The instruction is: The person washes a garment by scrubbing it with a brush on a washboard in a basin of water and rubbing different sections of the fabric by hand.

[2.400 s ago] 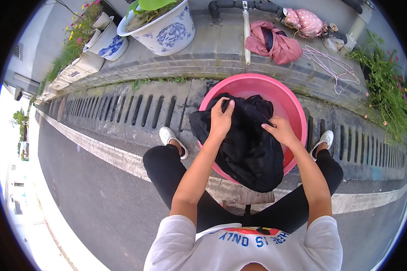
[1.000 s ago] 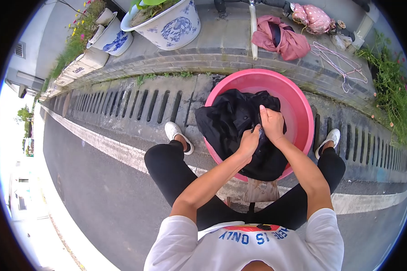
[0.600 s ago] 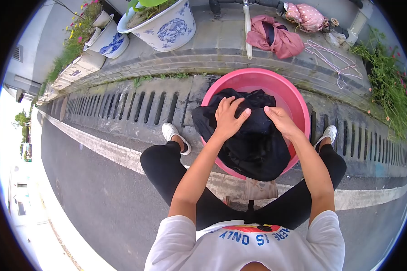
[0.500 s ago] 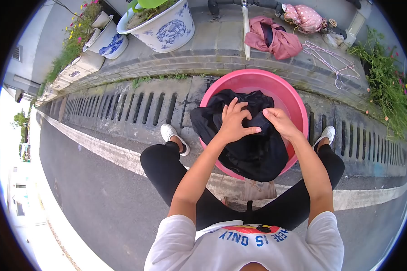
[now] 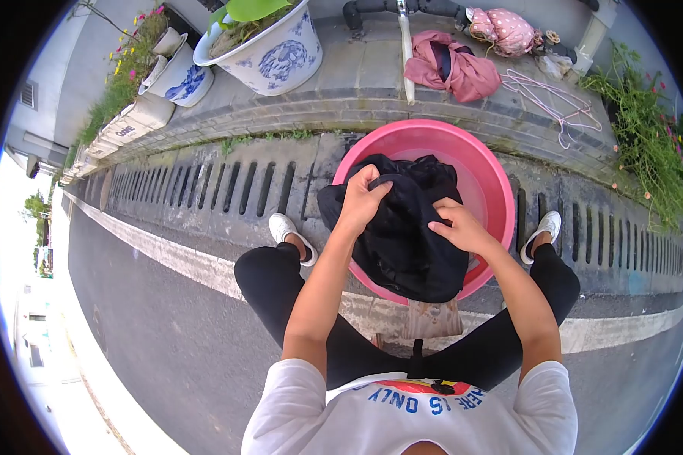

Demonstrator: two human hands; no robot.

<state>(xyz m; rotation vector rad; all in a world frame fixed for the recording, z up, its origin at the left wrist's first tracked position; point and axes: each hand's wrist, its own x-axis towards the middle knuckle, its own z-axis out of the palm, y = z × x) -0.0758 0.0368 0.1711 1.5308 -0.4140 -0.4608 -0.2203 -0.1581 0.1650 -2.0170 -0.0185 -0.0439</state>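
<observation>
A bunched black garment (image 5: 410, 250) lies in a pink basin (image 5: 501, 182), part of it hanging over the left rim. My left hand (image 5: 364, 199) pinches a raised edge of this dark cloth between thumb and fingers, at the left side of the basin. Over the right part of the garment, my right hand (image 5: 463, 226) has its thumb and fingers apart, with the fingertips at the fabric. What kind of garment it is cannot be made out. A little whitish water shows inside the basin.
A wooden board (image 5: 432, 320) pokes out below the basin, between my legs. Drain slots (image 5: 239, 186) run along the kerb. On the ledge are a blue-and-white flowerpot (image 5: 281, 57), pink cloth (image 5: 455, 72) and a coiled cord (image 5: 558, 106). Plants (image 5: 637, 136) stand at right.
My left hand has gone from spread fingers over the cloth to pinching its edge, slightly up and left. My right hand has moved down and its pinch has loosened. The garment has shifted.
</observation>
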